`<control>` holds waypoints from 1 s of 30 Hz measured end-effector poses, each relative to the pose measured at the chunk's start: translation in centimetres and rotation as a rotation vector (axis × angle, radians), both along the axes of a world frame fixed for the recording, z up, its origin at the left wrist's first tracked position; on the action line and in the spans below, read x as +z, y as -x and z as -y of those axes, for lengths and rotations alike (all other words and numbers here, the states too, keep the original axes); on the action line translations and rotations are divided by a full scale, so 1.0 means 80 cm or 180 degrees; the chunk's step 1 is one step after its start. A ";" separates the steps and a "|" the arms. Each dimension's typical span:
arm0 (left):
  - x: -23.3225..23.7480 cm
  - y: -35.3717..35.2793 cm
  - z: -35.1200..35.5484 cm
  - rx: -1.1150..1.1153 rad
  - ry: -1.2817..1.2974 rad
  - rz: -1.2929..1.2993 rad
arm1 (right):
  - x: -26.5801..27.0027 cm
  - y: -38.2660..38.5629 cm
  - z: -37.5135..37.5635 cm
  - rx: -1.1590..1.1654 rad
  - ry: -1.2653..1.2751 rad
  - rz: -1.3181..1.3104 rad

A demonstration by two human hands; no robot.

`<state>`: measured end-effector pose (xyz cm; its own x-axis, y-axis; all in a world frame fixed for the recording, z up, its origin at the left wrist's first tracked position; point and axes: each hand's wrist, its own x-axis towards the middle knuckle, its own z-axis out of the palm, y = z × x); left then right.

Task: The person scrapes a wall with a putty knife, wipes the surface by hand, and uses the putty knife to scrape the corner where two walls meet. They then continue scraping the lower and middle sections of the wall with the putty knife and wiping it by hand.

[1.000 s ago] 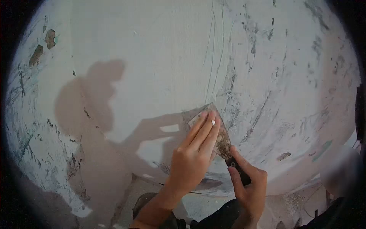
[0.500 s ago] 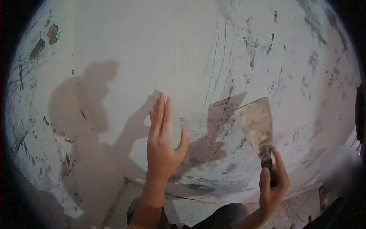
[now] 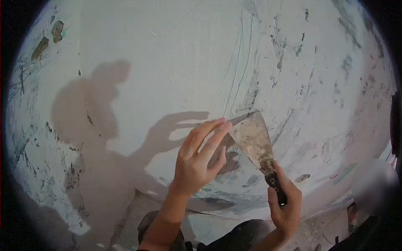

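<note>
My right hand point(image 3: 287, 201) is closed round the black handle of a scraper point(image 3: 253, 140), whose wide, stained metal blade points up and to the left. Its top edge is close to the scratched, patchy wall point(image 3: 176, 71). My left hand point(image 3: 199, 161) holds nothing; its fingers are spread and reach toward the blade's left corner. Whether the fingertips touch the blade or the wall, I cannot tell.
Shadows of a person and an arm fall on the wall's left half. Dark chips point(image 3: 40, 48) mark its upper left. My dark-clothed knees point(image 3: 247, 234) are at the bottom, above a dusty floor point(image 3: 314, 230). A blurred pale round patch point(image 3: 374, 186) lies at the right.
The scraper and my right hand have moved left. My left hand has tilted right, its fingers now spread and near the blade instead of pointing straight up.
</note>
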<state>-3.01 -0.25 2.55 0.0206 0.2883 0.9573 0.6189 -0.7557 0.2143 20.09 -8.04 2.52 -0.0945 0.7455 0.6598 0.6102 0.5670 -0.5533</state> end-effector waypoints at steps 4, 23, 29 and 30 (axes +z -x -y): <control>-0.007 0.004 -0.005 0.0359 -0.0076 -0.0487 | 0.010 0.014 -0.002 0.0205 0.0377 0.0129; -0.011 -0.002 0.000 0.0705 0.0020 -0.0443 | -0.008 0.044 -0.005 0.0353 0.0280 -0.0045; -0.011 -0.013 -0.004 0.0631 0.0018 -0.0247 | -0.025 0.048 -0.018 0.0335 0.0057 -0.0143; -0.012 -0.014 -0.007 0.0623 0.0011 -0.0248 | -0.026 0.053 -0.016 0.0301 -0.0019 -0.0200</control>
<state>-1.92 0.28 1.63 0.0377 0.2975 0.9540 0.7686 -0.6187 0.1625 15.83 -6.77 0.42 -0.1226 0.7312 0.6711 0.5180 0.6239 -0.5851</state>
